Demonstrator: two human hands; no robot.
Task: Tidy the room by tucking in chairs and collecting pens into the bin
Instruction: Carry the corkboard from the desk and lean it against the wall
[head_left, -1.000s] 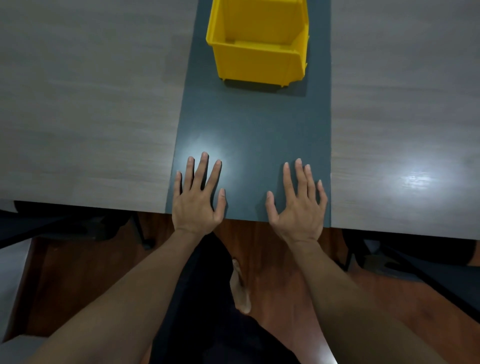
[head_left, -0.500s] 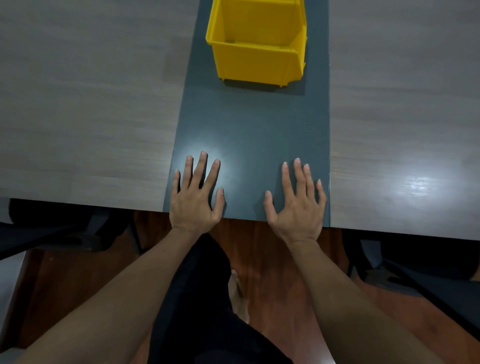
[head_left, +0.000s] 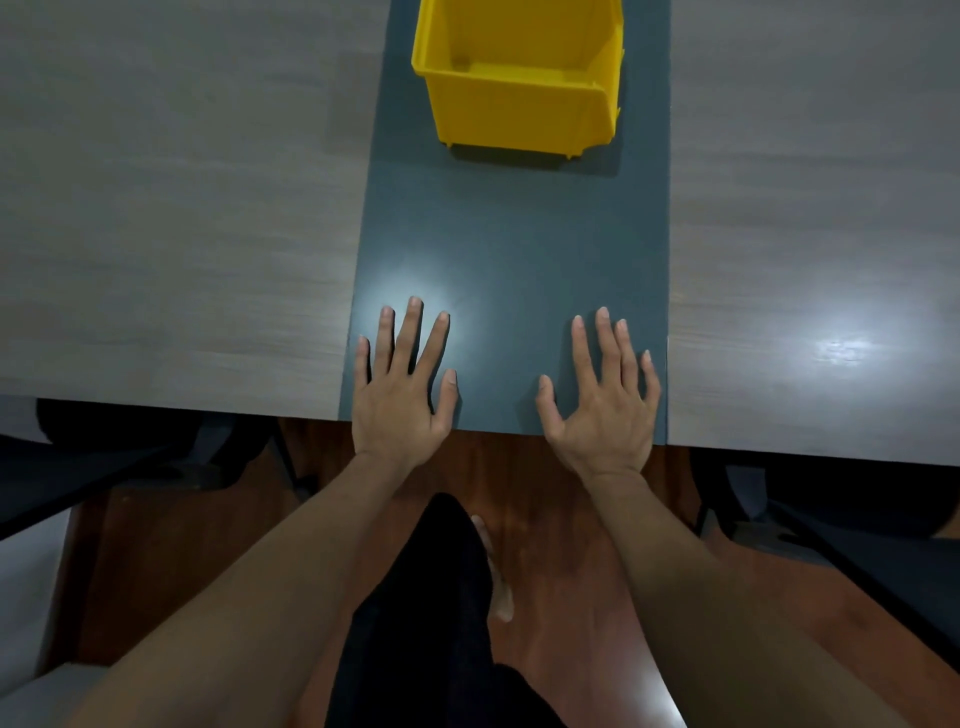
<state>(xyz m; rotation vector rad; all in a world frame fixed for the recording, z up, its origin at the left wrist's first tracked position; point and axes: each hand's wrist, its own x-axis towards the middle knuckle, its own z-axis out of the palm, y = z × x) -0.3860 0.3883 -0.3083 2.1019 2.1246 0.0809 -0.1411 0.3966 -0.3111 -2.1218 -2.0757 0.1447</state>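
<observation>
Head view looks down on both hands lying flat, palms down, on the near edge of the table. Left hand (head_left: 400, 395) rests with its fingers spread apart and holds nothing; right hand (head_left: 605, 405) rests the same way, fingers apart and empty, just beside the seam where the dark strip meets the pale wood. Both sit on the dark centre strip of the table (head_left: 509, 260), wrists hanging past the near edge.

Straight ahead of the hands, farther along the same strip toward the far edge, stands the yellow bin (head_left: 519, 104), upright, with its lower front wall turned toward the person. It lies roughly midway between the two hands, a shade nearer the right one. What shows of its inside looks empty; the back part is cut off by the frame.

No pens show anywhere on the visible table, so they probably lie out of frame. Dark chairs (head_left: 130, 457) show below the near edge at left and at right; how far in they are tucked I cannot tell. Collecting appears not yet begun, and either hand could reach the bin.
</observation>
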